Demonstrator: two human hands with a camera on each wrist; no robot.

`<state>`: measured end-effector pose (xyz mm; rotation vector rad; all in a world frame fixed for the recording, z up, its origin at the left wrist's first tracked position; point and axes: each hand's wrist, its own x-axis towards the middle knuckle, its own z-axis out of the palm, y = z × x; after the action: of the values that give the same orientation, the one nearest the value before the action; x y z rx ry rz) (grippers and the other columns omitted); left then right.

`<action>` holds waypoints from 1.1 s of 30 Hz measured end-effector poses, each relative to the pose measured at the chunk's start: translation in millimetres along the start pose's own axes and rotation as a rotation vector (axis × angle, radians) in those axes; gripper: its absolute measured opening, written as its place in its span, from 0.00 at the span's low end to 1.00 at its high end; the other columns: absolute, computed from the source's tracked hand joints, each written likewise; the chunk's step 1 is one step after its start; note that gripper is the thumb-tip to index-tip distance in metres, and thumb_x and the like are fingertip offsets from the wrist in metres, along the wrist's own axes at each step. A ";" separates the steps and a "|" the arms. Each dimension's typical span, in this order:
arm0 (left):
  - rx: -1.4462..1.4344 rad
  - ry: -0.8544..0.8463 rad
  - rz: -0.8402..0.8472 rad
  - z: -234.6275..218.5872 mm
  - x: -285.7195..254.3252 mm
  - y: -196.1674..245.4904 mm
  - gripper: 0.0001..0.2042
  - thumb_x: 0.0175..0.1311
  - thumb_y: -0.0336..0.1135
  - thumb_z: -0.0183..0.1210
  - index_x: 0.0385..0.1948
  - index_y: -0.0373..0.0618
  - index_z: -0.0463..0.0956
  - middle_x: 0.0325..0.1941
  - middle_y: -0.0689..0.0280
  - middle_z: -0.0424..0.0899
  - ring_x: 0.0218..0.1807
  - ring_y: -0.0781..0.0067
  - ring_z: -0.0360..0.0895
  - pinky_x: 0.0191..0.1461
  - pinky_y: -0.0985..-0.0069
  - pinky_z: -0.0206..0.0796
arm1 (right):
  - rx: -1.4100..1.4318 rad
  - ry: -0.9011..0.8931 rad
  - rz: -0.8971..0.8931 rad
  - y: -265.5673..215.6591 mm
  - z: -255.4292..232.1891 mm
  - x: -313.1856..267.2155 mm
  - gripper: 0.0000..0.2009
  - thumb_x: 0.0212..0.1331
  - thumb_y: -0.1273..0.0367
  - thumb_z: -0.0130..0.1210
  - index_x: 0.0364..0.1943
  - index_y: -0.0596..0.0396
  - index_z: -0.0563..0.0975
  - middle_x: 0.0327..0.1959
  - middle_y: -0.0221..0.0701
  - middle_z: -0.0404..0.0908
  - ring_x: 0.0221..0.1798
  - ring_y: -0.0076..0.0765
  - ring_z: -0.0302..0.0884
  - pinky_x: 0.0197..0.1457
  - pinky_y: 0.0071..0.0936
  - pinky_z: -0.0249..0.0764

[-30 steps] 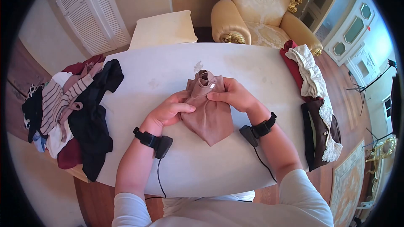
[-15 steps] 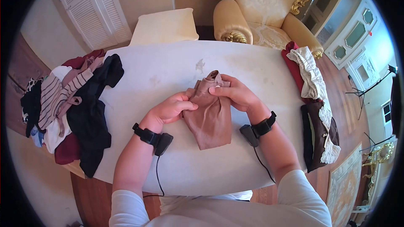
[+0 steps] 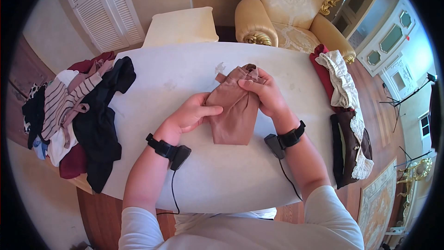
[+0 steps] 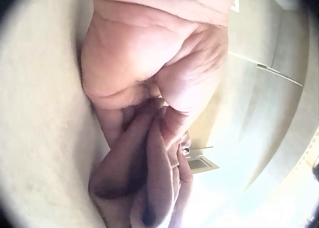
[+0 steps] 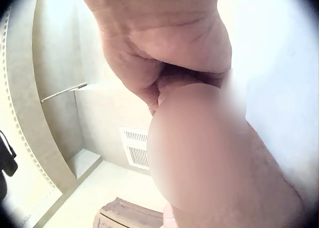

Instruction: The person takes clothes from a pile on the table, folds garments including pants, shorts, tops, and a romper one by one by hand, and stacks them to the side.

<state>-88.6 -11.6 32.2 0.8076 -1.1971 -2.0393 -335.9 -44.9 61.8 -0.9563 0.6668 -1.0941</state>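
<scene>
A dusty-pink garment (image 3: 233, 118) is held over the middle of the table, bunched at its top and hanging smooth to a straight lower edge. My left hand (image 3: 190, 112) pinches its left side, thumb across the front. With thumb on the front, my right hand (image 3: 272, 96) grips the gathered top right corner, where a dark opening shows. In the left wrist view, folds of the cloth (image 4: 144, 178) come out between thumb and fingers. A blurred patch covers much of the right wrist view and hides that hand's grip.
On the left of the white table (image 3: 189, 185) lies a heap with a black garment (image 3: 99, 134) and a striped one (image 3: 58, 106). Along the right edge are a cream garment (image 3: 341, 81), a red one (image 3: 319, 58) and a brown lace-trimmed one (image 3: 354, 150). An armchair (image 3: 296, 0) stands beyond.
My right hand has moved up and to the right with the garment's gathered top. The lower edge has risen away from me and gone from pointed to straight. A small tab now sticks out upper left.
</scene>
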 end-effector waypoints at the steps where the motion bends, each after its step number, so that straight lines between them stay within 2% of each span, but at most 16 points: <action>1: -0.018 0.027 -0.008 0.6 0.5 0.1 0.24 0.73 0.35 0.61 0.67 0.39 0.69 0.65 0.63 0.79 0.65 0.70 0.76 0.69 0.65 0.69 | 0.000 0.001 0.001 -0.2 -1.1 -0.7 0.16 0.62 0.77 0.65 0.52 0.62 0.75 0.52 0.39 0.84 0.54 0.36 0.84 0.62 0.35 0.80; 4: -0.060 0.068 -0.005 -2.7 2.5 -4.0 0.22 0.74 0.35 0.59 0.66 0.39 0.70 0.64 0.63 0.79 0.63 0.70 0.78 0.67 0.64 0.71 | 0.042 0.060 0.003 -9.8 7.8 -4.4 0.18 0.65 0.74 0.63 0.56 0.64 0.74 0.56 0.42 0.83 0.58 0.39 0.82 0.65 0.37 0.77; 6: -0.101 0.054 0.002 -5.9 2.9 -6.6 0.21 0.75 0.36 0.58 0.65 0.40 0.70 0.63 0.63 0.79 0.63 0.70 0.78 0.66 0.65 0.71 | 0.189 0.015 0.105 -10.9 10.6 -5.9 0.19 0.69 0.70 0.60 0.60 0.66 0.72 0.59 0.45 0.81 0.61 0.42 0.81 0.67 0.38 0.76; 9: -0.151 0.038 0.008 -10.2 2.3 -8.4 0.20 0.76 0.38 0.57 0.64 0.40 0.71 0.62 0.63 0.80 0.62 0.70 0.79 0.66 0.64 0.72 | 0.241 -0.037 0.137 0.6 4.3 -0.2 0.20 0.71 0.69 0.56 0.61 0.68 0.71 0.60 0.46 0.80 0.62 0.44 0.80 0.69 0.39 0.75; 14: -0.162 0.065 -0.028 1.4 0.0 -0.6 0.21 0.75 0.38 0.59 0.64 0.37 0.71 0.61 0.62 0.81 0.62 0.70 0.78 0.67 0.63 0.71 | 0.208 0.011 0.085 9.2 1.3 2.1 0.18 0.73 0.71 0.53 0.61 0.69 0.70 0.61 0.46 0.79 0.63 0.45 0.79 0.70 0.40 0.74; 15: -0.072 0.058 -0.012 2.5 -0.7 -0.7 0.22 0.74 0.38 0.60 0.64 0.36 0.70 0.62 0.62 0.80 0.63 0.70 0.78 0.68 0.64 0.70 | 0.196 0.023 0.062 11.2 2.1 1.6 0.18 0.73 0.71 0.52 0.62 0.69 0.70 0.62 0.47 0.79 0.63 0.45 0.79 0.70 0.40 0.74; 17: 0.013 0.052 0.002 1.6 0.1 -3.8 0.23 0.73 0.37 0.61 0.65 0.35 0.70 0.63 0.62 0.79 0.64 0.70 0.77 0.69 0.65 0.69 | 0.208 -0.016 0.078 5.8 9.6 -3.6 0.19 0.73 0.71 0.53 0.62 0.69 0.70 0.63 0.46 0.78 0.64 0.45 0.78 0.71 0.40 0.73; 22: -0.157 0.045 0.083 -5.7 4.6 -9.1 0.24 0.73 0.34 0.60 0.68 0.38 0.67 0.66 0.62 0.78 0.66 0.69 0.75 0.71 0.65 0.66 | 0.254 -0.103 0.149 -2.5 17.4 -7.6 0.22 0.72 0.68 0.57 0.64 0.66 0.69 0.63 0.43 0.78 0.66 0.42 0.76 0.72 0.40 0.72; 24: -0.183 0.070 0.109 -5.2 3.6 -6.4 0.24 0.74 0.33 0.58 0.69 0.37 0.67 0.67 0.61 0.77 0.67 0.67 0.75 0.72 0.65 0.66 | 0.178 -0.062 0.299 6.9 8.6 -4.2 0.25 0.68 0.70 0.62 0.65 0.64 0.69 0.61 0.39 0.78 0.66 0.40 0.76 0.71 0.39 0.73; 27: -0.220 0.103 0.137 -7.9 2.9 -4.4 0.23 0.74 0.33 0.55 0.69 0.37 0.67 0.68 0.60 0.77 0.68 0.66 0.74 0.73 0.65 0.65 | 0.019 -0.132 0.330 14.9 2.7 -3.5 0.28 0.67 0.73 0.61 0.70 0.61 0.66 0.65 0.39 0.76 0.68 0.40 0.74 0.72 0.38 0.71; 30: -0.231 0.108 0.135 -7.4 1.9 -1.9 0.23 0.74 0.32 0.54 0.69 0.38 0.67 0.68 0.60 0.77 0.68 0.66 0.74 0.73 0.65 0.65 | -0.063 -0.172 0.300 12.4 1.2 -4.1 0.29 0.64 0.77 0.62 0.70 0.59 0.67 0.64 0.38 0.76 0.67 0.38 0.75 0.72 0.38 0.72; 33: -0.232 0.113 0.139 -5.5 1.8 -1.4 0.23 0.74 0.32 0.54 0.68 0.38 0.67 0.68 0.60 0.77 0.68 0.66 0.74 0.73 0.65 0.65 | -0.092 -0.132 0.308 12.8 -0.2 -1.9 0.32 0.62 0.77 0.64 0.70 0.57 0.66 0.63 0.37 0.77 0.67 0.38 0.75 0.70 0.36 0.73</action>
<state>-85.8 -15.2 28.4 0.6973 -0.9084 -1.9474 -331.2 -41.2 50.3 -0.9584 0.7329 -0.7286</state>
